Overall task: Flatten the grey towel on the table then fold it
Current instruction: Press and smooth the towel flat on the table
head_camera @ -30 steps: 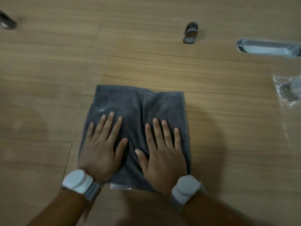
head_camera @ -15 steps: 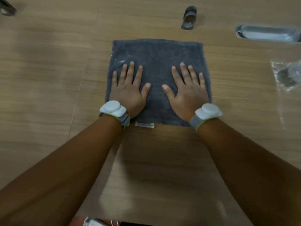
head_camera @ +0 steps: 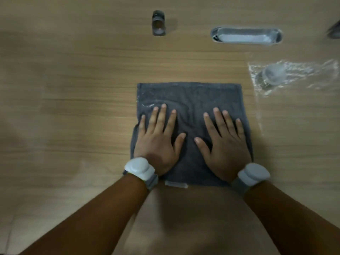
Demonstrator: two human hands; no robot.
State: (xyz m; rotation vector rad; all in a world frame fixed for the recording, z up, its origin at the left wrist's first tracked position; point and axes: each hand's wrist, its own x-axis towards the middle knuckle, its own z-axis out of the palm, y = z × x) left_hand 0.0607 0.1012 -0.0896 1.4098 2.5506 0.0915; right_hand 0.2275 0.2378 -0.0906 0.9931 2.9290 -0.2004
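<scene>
The grey towel (head_camera: 191,96) lies as a folded square on the wooden table (head_camera: 73,89), with a small white label (head_camera: 176,184) sticking out from its near edge. My left hand (head_camera: 158,138) presses flat on the towel's left half, fingers straight and spread. On the right half my right hand (head_camera: 223,144) lies the same way, palm down. Faint creases run up the cloth between the two hands. Each wrist wears a grey band with a white puck.
A small dark cylinder (head_camera: 158,24) lies at the far middle of the table. A long grey oval slot (head_camera: 246,36) is set into the top at the far right. A crinkled clear plastic bag (head_camera: 287,74) with a roundish object lies right of the towel.
Both hands stay flat on the towel throughout. They slid up the cloth and now sit over its near half, a little apart. The camera view has shifted.
</scene>
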